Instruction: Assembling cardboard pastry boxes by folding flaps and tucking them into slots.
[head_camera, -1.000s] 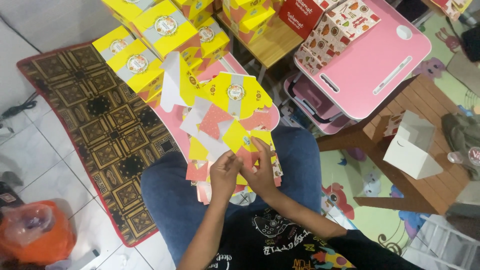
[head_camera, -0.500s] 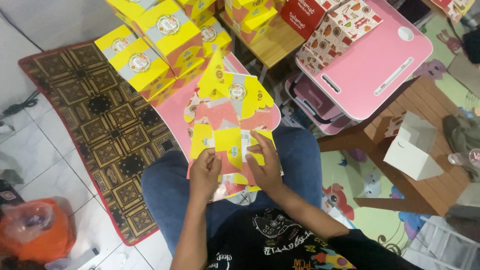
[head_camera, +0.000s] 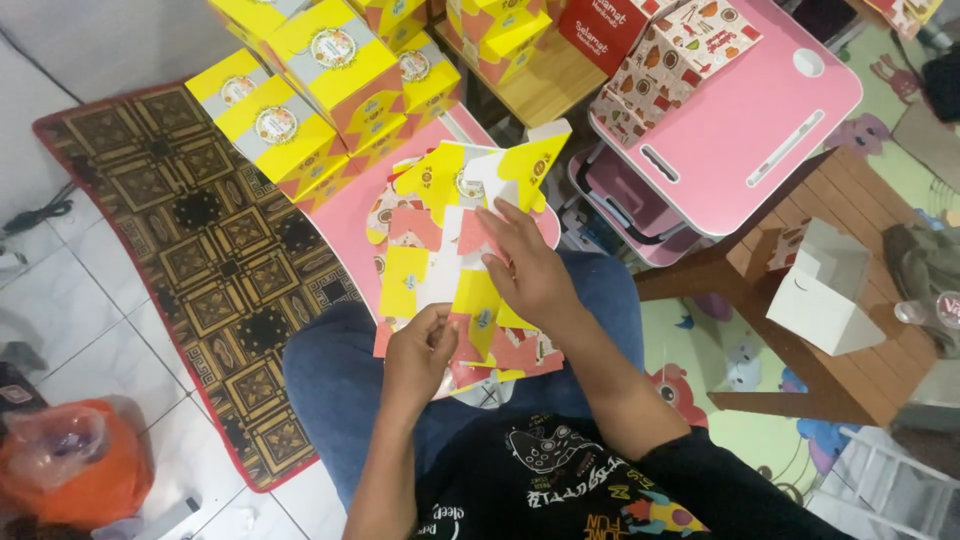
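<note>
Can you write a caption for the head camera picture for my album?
Both hands, left and right, hold a flat yellow box on the lap, beside stacked boxes.

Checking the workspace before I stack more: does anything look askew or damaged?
Nothing looks damaged. The folded yellow boxes sit in a loose, tilted heap by the rug. Both hands, left hand and right hand, hold a flat box blank.
</note>
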